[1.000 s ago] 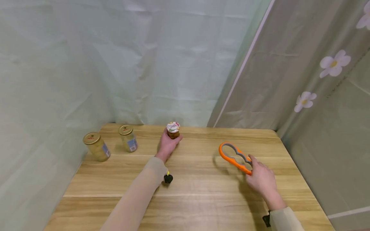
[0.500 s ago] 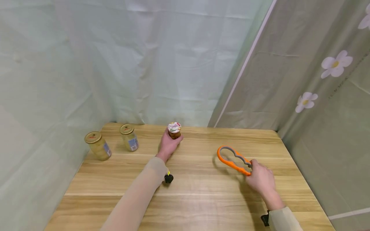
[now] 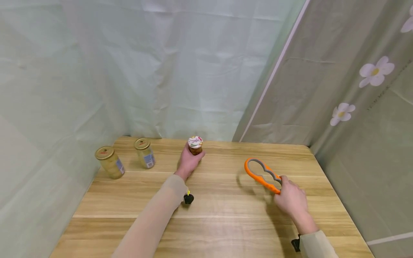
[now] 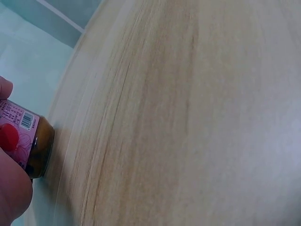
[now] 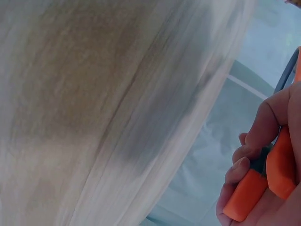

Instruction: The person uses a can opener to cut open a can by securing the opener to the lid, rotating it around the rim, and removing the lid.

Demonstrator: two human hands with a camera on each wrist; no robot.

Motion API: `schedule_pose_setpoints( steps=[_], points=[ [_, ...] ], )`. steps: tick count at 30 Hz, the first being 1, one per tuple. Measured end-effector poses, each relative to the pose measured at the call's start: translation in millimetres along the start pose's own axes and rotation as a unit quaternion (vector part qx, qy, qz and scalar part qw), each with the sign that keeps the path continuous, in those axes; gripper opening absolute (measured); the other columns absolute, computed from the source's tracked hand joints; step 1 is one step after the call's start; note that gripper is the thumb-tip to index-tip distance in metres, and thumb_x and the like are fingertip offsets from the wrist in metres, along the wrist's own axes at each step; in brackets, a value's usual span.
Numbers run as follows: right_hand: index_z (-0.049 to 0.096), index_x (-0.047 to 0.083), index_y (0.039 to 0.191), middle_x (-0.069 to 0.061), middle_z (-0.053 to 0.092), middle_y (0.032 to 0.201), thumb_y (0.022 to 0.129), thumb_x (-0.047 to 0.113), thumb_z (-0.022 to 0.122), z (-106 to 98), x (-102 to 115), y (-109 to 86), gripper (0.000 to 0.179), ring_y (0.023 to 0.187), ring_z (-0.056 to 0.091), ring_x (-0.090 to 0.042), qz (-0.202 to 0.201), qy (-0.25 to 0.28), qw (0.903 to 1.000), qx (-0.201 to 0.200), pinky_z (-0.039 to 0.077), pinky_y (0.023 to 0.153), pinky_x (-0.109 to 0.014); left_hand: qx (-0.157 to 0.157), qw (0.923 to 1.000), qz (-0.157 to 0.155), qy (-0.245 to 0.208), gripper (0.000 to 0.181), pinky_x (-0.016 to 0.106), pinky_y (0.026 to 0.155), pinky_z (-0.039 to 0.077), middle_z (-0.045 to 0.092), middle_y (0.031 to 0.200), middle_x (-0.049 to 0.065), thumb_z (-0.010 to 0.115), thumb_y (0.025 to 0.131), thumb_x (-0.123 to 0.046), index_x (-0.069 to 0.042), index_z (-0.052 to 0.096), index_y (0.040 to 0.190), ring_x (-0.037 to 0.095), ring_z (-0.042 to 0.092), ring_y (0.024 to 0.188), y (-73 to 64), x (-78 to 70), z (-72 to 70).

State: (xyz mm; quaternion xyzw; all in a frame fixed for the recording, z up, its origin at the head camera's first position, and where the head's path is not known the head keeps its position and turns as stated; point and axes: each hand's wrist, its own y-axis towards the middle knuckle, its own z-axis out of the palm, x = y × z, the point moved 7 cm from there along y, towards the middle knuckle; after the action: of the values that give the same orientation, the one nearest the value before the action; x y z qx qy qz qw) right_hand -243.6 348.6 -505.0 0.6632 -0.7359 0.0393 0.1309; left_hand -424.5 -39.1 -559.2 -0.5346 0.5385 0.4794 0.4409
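At the far middle of the table, my left hand [image 3: 189,160] grips a small brown jar [image 3: 195,150] with a white, colourfully printed lid [image 3: 195,142]. In the left wrist view the jar's pink label [image 4: 21,125] with a barcode shows between the thumb and a finger. My right hand [image 3: 293,200], over the right side of the table, holds an orange jar opener [image 3: 258,178] by its handles. Its grey-lined loops point up and left, apart from the jar. The right wrist view shows fingers curled around the orange handles [image 5: 281,165].
Two glass jars with gold lids stand at the left: one near the edge [image 3: 113,165], the other [image 3: 146,156] behind it to the right. The wooden table [image 3: 226,229] meets pale curtains [image 3: 193,71] at the back and sides.
The jar opener's looped end dipped slightly half a second ago and is raised again now. My left hand keeps its grip on the jar, both almost still.
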Motion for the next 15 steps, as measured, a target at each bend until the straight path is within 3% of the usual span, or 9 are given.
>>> schedule_pose_setpoints(
  steps=[6, 15],
  points=[
    [0.055, -0.004, 0.137, -0.025, 0.070, 0.114, 0.079, 0.007, 0.064, -1.0, -0.3, 1.0, 0.060, 0.099, 0.067, -0.047, 0.006, -0.001, 1.0000, 0.001, 0.047, 0.076, -0.063, 0.002, 1.0000, -0.007, -0.001, 0.083, 0.052, 0.119, 0.040, 0.053, 0.153, 0.012, 0.083, 0.095, -0.020, -0.012, 0.036, 0.163, 0.032, 0.051, 0.142, 0.3, 0.6, 0.5],
    [0.049, -0.006, 0.140, -0.024, 0.068, 0.105, 0.085, 0.010, 0.061, -2.1, -2.4, 3.9, 0.059, 0.094, 0.065, -0.046, 0.018, 0.003, 0.9998, 0.011, 0.047, 0.074, -0.063, -0.010, 0.9999, -0.004, 0.013, 0.081, 0.052, 0.119, 0.040, 0.055, 0.151, 0.013, 0.083, 0.094, -0.020, -0.011, 0.039, 0.161, 0.032, 0.053, 0.140, 0.3, -2.2, 1.4]
  ],
)
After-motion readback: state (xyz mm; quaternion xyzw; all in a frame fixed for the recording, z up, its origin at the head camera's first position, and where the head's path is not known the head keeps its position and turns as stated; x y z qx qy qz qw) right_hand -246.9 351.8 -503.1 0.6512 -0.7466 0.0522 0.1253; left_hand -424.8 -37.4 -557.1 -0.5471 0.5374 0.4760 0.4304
